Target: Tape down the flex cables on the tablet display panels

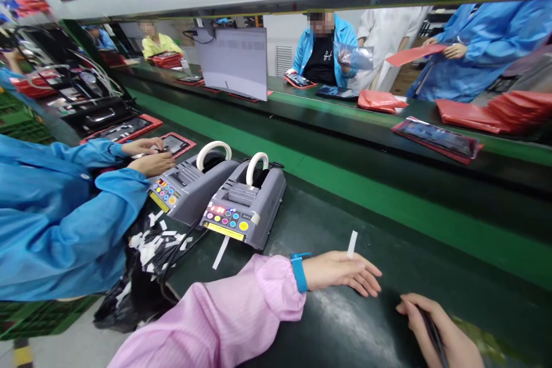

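Observation:
My left hand [345, 273], in a pink sleeve with a blue wrist strap [298, 271], reaches over the dark green bench with its fingers stretched out. A short white strip of tape [352, 243] shows at its upper edge; whether it sticks to the hand or lies behind it I cannot tell. To the right, my right hand [444, 330] is closed around a slim black pen-like tool [432, 333], whose tip is hidden. Left of my hands stands a grey tape dispenser [245, 201] with a white tape roll [257, 169]. Another tape strip [221, 253] sticks out of its front.
A second tape dispenser [192, 184] stands beside the first. At left, a co-worker in a blue sleeve [121, 195] handles a device on a red sheet [179, 145]. Tape scraps [159, 244] lie on a black bag. Across the bench are red packets [495, 112], a monitor [235, 60] and people.

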The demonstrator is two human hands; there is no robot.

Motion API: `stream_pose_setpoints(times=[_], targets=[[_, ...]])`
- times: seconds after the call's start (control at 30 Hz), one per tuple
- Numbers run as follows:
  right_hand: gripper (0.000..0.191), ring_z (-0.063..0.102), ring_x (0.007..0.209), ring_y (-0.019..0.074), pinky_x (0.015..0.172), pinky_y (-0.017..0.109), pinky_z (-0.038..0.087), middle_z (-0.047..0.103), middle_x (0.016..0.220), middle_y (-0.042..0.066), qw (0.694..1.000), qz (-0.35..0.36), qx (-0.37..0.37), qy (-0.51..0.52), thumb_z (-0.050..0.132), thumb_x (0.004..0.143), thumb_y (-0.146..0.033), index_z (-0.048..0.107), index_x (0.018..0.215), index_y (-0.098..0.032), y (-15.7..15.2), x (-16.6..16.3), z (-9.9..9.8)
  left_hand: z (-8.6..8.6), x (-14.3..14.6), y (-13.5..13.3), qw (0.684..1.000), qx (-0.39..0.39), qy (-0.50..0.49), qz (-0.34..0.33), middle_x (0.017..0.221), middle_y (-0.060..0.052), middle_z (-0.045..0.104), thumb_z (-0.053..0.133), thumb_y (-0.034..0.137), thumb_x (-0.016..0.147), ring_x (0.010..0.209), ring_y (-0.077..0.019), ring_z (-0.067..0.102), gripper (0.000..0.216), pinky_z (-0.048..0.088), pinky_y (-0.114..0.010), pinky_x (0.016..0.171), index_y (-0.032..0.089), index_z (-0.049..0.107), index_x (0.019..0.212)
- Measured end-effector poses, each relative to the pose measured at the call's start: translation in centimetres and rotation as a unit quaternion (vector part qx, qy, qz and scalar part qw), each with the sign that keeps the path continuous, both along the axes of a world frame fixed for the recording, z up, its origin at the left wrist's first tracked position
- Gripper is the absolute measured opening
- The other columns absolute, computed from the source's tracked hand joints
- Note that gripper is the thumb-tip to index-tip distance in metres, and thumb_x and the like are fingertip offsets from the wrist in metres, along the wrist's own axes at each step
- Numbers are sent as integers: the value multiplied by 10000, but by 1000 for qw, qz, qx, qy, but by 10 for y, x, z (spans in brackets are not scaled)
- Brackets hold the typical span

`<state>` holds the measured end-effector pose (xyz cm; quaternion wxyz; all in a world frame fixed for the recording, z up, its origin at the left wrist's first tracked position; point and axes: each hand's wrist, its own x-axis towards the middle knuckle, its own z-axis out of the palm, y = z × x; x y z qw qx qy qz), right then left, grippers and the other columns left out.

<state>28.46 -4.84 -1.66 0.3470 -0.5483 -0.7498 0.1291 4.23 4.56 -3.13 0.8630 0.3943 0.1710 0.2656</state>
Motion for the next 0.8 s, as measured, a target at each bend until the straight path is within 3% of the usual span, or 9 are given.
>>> stream_pose_setpoints(times=[0.13,0.27,0.67,0.8], targets=[[285,786,670,115,631,81,554,806,814,4,999,7,49,11,523,1040,-482,687,970,-259,8,-32,14,2,-2,-1,1000,-2,-7,0,970,-99,736,804,539,859,888,-183,715,493,499,-399,969,129,728,1124],[336,770,629,112,611,88,552,798,792,14,998,1,49,37,496,1048,-499,686,930,-249,12,-48,20,3,-3,-2,1000,-4,-11,5,956,-90,736,817,500,862,898,-177,717,453,493,-401,993,133,732,1115],[385,753,585,130,575,113,560,790,773,38,996,-29,-3,85,537,1000,-566,699,949,-221,11,-39,14,3,-3,-3,1000,12,-1,-1,1014,-122,748,811,545,850,920,-196,722,494,485,-422,995,138,688,1103],[329,784,684,150,636,127,577,801,832,49,997,-4,-42,67,568,991,-515,701,1017,-216,10,-30,5,6,-4,-3,1000,29,7,-11,1061,-142,759,826,608,810,978,-208,728,563,485,-417,1001,149,689,1106]])
